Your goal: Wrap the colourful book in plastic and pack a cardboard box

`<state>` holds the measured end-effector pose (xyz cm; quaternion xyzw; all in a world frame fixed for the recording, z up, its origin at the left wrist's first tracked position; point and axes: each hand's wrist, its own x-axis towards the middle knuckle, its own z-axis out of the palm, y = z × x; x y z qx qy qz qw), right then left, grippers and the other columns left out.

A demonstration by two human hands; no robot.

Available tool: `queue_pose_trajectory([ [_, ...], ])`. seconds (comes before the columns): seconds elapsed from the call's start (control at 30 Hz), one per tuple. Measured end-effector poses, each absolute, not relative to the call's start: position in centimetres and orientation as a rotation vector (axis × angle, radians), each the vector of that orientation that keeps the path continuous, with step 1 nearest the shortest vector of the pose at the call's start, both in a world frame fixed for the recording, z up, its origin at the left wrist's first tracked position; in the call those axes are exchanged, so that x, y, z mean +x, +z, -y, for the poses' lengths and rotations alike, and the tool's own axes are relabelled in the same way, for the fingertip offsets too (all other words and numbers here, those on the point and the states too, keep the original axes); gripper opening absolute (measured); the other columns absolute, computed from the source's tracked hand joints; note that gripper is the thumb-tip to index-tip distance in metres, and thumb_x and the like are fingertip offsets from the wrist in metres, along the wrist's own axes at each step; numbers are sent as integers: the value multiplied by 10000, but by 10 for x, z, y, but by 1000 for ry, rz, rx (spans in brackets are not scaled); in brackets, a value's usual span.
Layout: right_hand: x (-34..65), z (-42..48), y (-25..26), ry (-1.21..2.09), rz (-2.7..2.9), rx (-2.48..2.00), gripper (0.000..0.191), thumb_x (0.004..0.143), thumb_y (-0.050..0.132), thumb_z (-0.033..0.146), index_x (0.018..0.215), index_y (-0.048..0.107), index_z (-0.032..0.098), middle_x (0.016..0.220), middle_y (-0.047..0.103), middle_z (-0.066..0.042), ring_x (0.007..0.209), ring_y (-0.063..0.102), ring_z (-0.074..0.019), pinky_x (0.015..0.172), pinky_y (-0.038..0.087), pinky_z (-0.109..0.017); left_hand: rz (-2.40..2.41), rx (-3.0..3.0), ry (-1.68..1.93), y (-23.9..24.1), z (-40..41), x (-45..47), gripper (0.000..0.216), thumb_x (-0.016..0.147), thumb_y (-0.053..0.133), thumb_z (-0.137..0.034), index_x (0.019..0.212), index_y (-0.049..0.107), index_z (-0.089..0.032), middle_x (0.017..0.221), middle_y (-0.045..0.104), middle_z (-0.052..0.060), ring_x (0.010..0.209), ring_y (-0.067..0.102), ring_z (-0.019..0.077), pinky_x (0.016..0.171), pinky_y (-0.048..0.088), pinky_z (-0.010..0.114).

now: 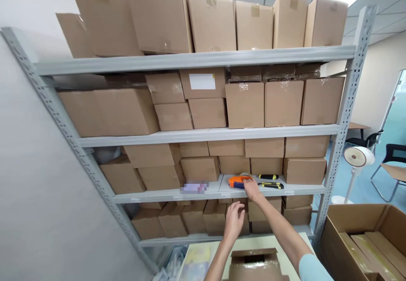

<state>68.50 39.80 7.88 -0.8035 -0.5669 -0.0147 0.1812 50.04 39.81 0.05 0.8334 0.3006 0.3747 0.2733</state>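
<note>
A: Where is the right hand (253, 189) now?

B: It is on the third shelf (218, 193) down, near that shelf's front edge and a little right of its middle. The fingers curl over the orange tape dispenser (237, 181), but I cannot tell whether they have closed around it or only rest on top.

A: And the left hand (234, 221)?

B: Lower, in front of the boxes under that shelf. It holds nothing, and its fingers are spread loosely.

A: How would you take the dispenser well?

B: I judge the grip should go around the orange body, not the roll of tape behind it. It should then lift straight up before drawing back over the front edge. 2 yellow-and-black utility knives (270, 181) lie just beside it on the right, so the hand should keep clear of them and not sweep sideways.

A: Anything else close by?

B: Small cartons (234, 164) stand just behind the dispenser, so there is little room at the back. The open cardboard box (255, 264) sits below the arms, at the near edge of the view, apart from both hands.
</note>
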Motion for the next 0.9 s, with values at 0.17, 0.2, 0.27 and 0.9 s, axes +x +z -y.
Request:
queue_pose_trajectory([
  [0.17,665,-333,45,90,1461,-2105,380,1068,460,223,1393,626,116,1288,763,-188,1217,709,-276,1112,484,-408,-850,2018,996,-8,-364,470,277,946,586,-315,1158,744,-232,1248,774,139,1220,718,310,1120,548,537],
  [0.2,656,-312,36,167,1385,-1984,366,1074,465,277,1365,633,132,1252,774,-174,1168,725,-271,1078,514,-401,-864,1950,986,-7,-353,462,304,961,587,-356,1195,731,-228,1249,773,138,1206,726,298,1104,563,515],
  [0.27,635,-269,19,358,1195,-1670,339,1048,536,399,1246,667,156,1169,793,-146,1087,747,-267,1011,563,-383,-863,1807,966,-4,-326,448,348,962,625,-413,1238,714,-220,1288,758,137,1203,729,274,1077,587,466],
  [0.9,534,-115,25,1032,791,-1345,529,918,765,647,1229,698,224,1196,769,-82,1136,715,-271,1058,566,-412,-707,1727,812,30,-194,373,183,980,748,-366,1066,766,-205,1028,768,70,917,751,190,832,649,315],
])
